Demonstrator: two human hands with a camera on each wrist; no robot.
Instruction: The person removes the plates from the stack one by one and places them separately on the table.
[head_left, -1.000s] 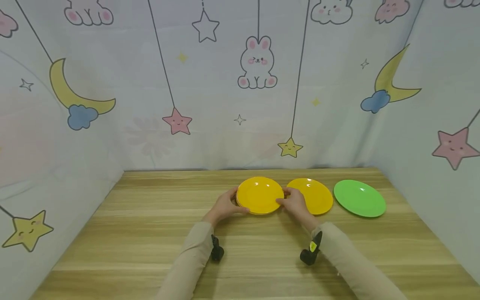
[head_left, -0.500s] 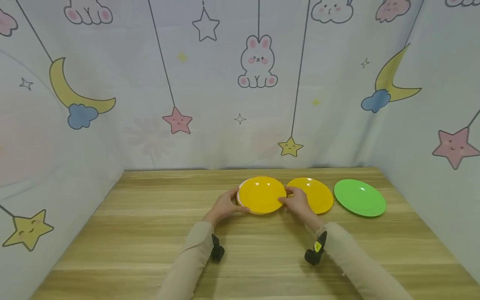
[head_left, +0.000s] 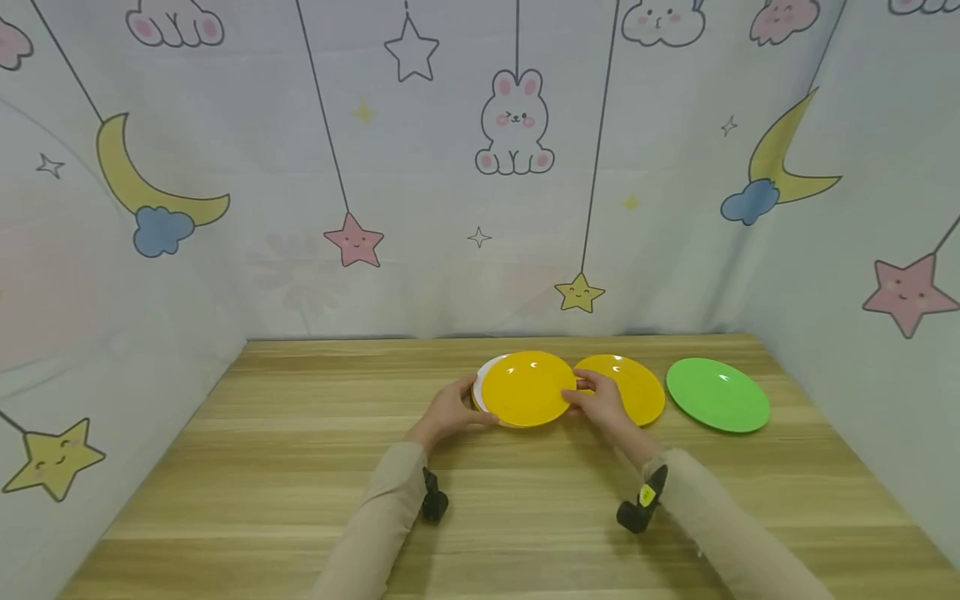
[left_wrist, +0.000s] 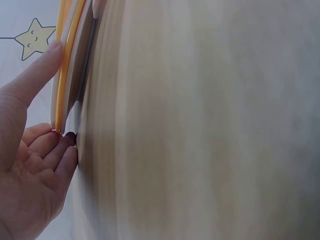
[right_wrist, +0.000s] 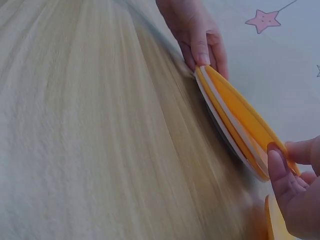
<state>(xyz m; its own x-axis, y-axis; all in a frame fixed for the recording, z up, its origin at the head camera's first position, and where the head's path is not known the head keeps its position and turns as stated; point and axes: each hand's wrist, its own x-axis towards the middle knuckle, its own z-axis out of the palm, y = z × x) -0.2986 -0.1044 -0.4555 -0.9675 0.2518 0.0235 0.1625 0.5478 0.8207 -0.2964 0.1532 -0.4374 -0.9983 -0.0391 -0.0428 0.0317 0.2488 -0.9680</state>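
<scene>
An orange-yellow plate (head_left: 528, 388) lies tilted on top of a stack, its right side raised. My right hand (head_left: 602, 410) pinches its right edge between thumb and fingers. Beneath it, a white plate (head_left: 485, 373) shows along the left. In the right wrist view, white and orange rims (right_wrist: 232, 131) alternate in the stack under the raised plate. My left hand (head_left: 447, 415) holds the left side of the stack. Its thumb lies on the near rim and its fingers curl at the far left edge, seen in the left wrist view beside the stacked rims (left_wrist: 61, 95).
Just right of the stack, behind my right hand, another orange-yellow plate (head_left: 633, 392) lies on the wooden table (head_left: 315, 467). Farther right is a green plate (head_left: 717, 395). A white patterned curtain (head_left: 420, 183) stands behind the table and at both sides.
My right hand has drawn the top orange-yellow plate to the right and slightly up, uncovering the white plate's left rim. My left hand has stayed at the stack.
</scene>
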